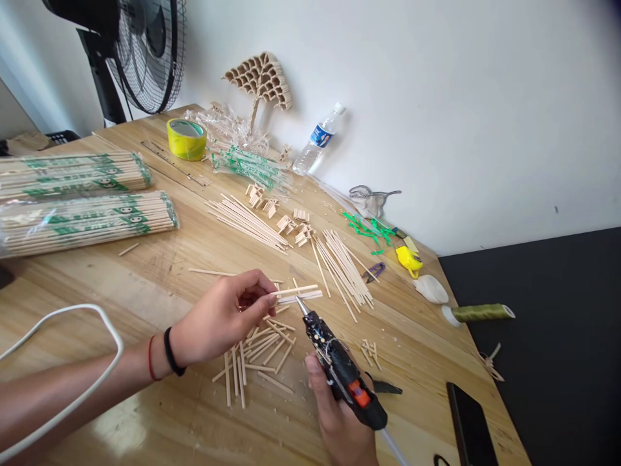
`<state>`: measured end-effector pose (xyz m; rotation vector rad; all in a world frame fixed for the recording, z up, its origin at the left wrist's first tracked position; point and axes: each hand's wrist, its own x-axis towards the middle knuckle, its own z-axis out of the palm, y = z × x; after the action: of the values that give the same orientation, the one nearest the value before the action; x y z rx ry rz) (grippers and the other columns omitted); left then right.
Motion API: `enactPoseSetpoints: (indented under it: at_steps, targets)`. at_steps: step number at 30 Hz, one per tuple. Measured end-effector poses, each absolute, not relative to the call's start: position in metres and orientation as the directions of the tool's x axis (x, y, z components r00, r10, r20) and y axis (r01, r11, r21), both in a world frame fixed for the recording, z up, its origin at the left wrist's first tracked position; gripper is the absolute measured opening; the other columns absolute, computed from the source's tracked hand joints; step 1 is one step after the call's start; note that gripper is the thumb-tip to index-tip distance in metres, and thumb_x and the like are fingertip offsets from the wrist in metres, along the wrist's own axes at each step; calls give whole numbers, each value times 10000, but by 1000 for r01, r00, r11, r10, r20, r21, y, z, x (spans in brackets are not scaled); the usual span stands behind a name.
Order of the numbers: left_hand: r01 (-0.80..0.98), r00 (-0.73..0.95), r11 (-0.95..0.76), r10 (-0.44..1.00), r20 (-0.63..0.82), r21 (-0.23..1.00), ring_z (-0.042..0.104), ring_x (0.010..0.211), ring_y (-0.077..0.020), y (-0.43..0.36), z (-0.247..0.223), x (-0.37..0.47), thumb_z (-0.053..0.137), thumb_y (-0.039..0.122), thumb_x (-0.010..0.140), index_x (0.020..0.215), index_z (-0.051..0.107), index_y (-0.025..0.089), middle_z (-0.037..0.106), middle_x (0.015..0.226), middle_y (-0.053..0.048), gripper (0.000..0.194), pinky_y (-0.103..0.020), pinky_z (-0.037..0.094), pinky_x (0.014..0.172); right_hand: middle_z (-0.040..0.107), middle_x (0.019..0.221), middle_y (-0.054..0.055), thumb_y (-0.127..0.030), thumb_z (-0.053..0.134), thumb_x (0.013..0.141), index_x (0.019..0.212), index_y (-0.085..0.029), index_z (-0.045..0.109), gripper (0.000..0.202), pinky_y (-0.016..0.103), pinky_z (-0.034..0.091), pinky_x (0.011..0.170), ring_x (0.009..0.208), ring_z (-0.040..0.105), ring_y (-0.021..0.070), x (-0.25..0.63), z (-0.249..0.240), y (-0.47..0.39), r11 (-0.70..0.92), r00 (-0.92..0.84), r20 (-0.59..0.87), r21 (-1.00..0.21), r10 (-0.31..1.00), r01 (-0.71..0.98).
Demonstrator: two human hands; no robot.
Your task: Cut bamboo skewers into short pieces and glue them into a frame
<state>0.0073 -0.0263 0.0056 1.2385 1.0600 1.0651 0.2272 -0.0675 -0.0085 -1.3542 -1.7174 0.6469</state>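
My left hand (pixel 228 314) pinches short thin wooden sticks (pixel 303 291) at their left ends, holding them nearly level above the table. In my right hand (pixel 334 414) is a black hot glue gun (pixel 339 369) with an orange switch. Its metal nozzle (pixel 301 305) points up and left, at or very near the lower stick; contact is hard to tell. Beneath my left hand lies a loose pile of short cut sticks (pixel 262 349). Fingers of the right hand are partly hidden behind the gun.
Longer sticks (pixel 339 268) and small stick assemblies (pixel 295 226) lie beyond my hands. Packed stick bundles (pixel 87 220) and a white cable (pixel 104 310) are at left. Yellow tape (pixel 187 139), a water bottle (pixel 320 139) and a fan (pixel 150 52) stand behind. A phone (pixel 470 424) lies right.
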Motion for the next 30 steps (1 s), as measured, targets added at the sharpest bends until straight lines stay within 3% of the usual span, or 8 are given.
enactPoseSetpoints:
  at_steps: [10,15,24,30]
  targets:
    - [-26,177,48,983,-42,999,608,645,-115,-24,6,7,601,352,967,964,642,145,736,821,-51,212,-219,484,587,562,628,-20,-451,629,988,784,-240,610,294,309,431,550,523,533,171,231,-11,-68,271,-77,275,-787,958,554]
    - [-27,189,45,981,-39,999,608,652,-111,-25,6,8,592,345,976,973,649,146,735,830,-47,206,-213,480,583,593,654,-12,-470,637,974,805,-231,626,293,305,455,589,588,590,182,230,-9,-69,282,-120,261,-779,958,560]
    - [0,165,21,986,-21,1000,601,642,-109,-23,6,5,581,348,973,957,646,141,730,816,-47,217,-215,483,586,645,723,8,-503,713,909,946,-221,651,290,267,477,539,594,574,169,230,5,-69,79,-196,3,-922,981,380]
    - [-7,127,18,992,-17,1000,618,643,-109,-21,3,4,581,335,977,969,642,146,730,828,-47,199,-217,494,592,706,947,63,-500,709,925,1022,-229,704,289,297,568,782,879,669,210,228,5,-69,-22,-184,-70,-967,980,252]
